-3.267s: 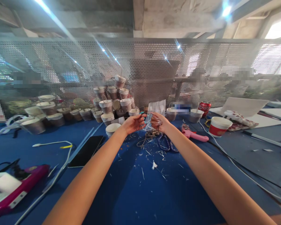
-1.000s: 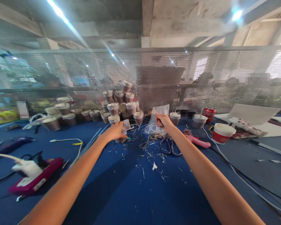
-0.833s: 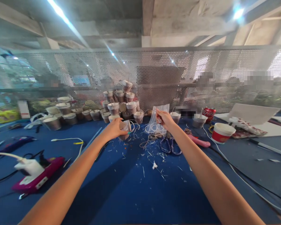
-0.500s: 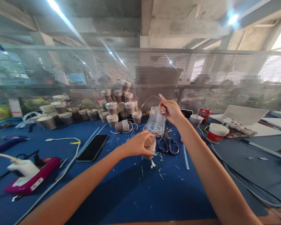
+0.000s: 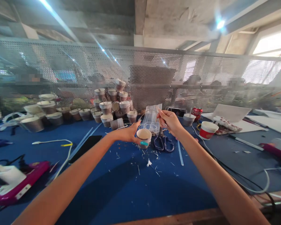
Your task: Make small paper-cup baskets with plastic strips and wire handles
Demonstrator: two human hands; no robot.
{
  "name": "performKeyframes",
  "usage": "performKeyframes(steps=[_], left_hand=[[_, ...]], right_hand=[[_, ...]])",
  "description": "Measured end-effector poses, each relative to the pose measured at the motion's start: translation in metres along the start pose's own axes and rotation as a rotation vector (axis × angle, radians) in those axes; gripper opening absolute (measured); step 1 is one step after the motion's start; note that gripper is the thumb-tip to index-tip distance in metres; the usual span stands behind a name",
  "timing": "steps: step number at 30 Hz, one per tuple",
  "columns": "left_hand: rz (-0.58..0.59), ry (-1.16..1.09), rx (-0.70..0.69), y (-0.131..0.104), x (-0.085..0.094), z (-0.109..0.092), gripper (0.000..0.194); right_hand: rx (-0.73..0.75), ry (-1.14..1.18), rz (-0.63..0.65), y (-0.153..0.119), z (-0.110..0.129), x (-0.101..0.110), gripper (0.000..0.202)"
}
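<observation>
Near the middle of the blue table is a small cup (image 5: 144, 134) with a pale rim. My left hand (image 5: 130, 132) is at its left side, fingers apart, thumb near the cup's wall; whether it grips the cup is unclear. Above and right of the cup, my right hand (image 5: 168, 121) pinches one end of a thin pale cord (image 5: 148, 110), which arches over toward my left fingertips. Behind the cup lies a bundle of clear strips (image 5: 152, 117). Dark-handled scissors (image 5: 164, 143) rest just right of the cup.
Stacked small pots (image 5: 106, 107) stand behind to the left, with more pots (image 5: 46, 107) farther left. A phone (image 5: 85, 148) and magenta power strip (image 5: 21, 184) lie left. On the right are a red cup (image 5: 208, 130), soda can (image 5: 197, 114) and cables. White scraps (image 5: 149, 162) lie in front.
The view has turned right. My left hand has shifted from around the cup to its upper left side, fingertips near the cord. My right hand has lowered, still pinching the cord.
</observation>
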State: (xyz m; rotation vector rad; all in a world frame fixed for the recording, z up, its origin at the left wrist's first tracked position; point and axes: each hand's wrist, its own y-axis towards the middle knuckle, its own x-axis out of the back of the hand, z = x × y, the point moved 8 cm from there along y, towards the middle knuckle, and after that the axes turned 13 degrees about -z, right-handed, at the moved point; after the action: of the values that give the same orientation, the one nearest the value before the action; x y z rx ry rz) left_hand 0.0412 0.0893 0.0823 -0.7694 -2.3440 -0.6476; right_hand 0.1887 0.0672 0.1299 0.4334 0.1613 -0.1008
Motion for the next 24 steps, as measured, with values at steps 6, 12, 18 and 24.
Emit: performKeyframes(steps=[6, 12, 18, 24], left_hand=[[-0.231, -0.316, -0.004, 0.014, 0.043, -0.033, 0.068], [-0.377, -0.534, -0.074, 0.022, 0.017, -0.052, 0.056], [-0.556, -0.565, -0.194, 0.031, 0.016, -0.048, 0.053], [-0.629, -0.587, -0.183, 0.041, 0.0, -0.02, 0.046]], right_hand=[[-0.009, -0.04, 0.105, 0.002, -0.007, -0.022, 0.037], [-0.002, 0.122, 0.022, -0.002, -0.012, -0.037, 0.033], [-0.034, 0.255, -0.056, -0.002, -0.026, -0.036, 0.028], [0.017, 0.262, -0.082, 0.005, -0.045, -0.025, 0.028]])
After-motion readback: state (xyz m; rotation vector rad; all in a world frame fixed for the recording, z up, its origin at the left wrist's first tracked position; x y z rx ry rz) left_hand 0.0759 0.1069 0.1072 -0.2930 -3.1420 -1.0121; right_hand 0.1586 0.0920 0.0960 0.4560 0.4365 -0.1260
